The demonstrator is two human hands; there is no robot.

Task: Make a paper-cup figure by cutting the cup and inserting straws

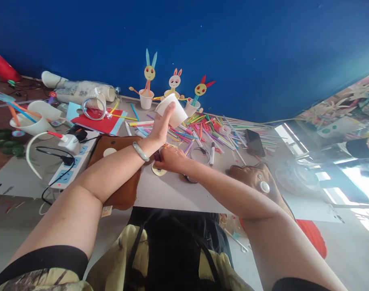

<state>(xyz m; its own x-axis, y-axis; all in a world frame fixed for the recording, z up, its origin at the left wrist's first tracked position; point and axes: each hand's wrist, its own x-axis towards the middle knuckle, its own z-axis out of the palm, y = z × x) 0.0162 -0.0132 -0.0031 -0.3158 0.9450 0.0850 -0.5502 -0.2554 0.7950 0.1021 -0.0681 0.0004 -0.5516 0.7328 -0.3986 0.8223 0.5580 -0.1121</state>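
Cup (178, 115) in your left hand (161, 130), tilted and lifted above the table (172, 198), with your thumb laid up along its near side. Your left hand is closed round it; the other fingers are mostly hidden, so I cannot tell how they lie. Your left forearm comes in from between seven and eight o'clock, the bracelet (141, 151) at the wrist, the elbow slightly bent.

Your right hand (172, 159) sits lower, at six o'clock from the cup, back of the hand up, its arm coming in from between four and five o'clock. Those fingers look curled down, but I cannot tell how far open they are or whether they have hold of anything. Just beside them, at eight o'clock, is the yellow disc (159, 171).

From the cup, three rabbit figures stand at eleven (149, 73), twelve (174, 82) and two o'clock (200, 89). Coloured sticks (216, 137) lie scattered at four. From your right hand, the marker (212, 153) is at three o'clock, the brown bag (123, 194) at eight.
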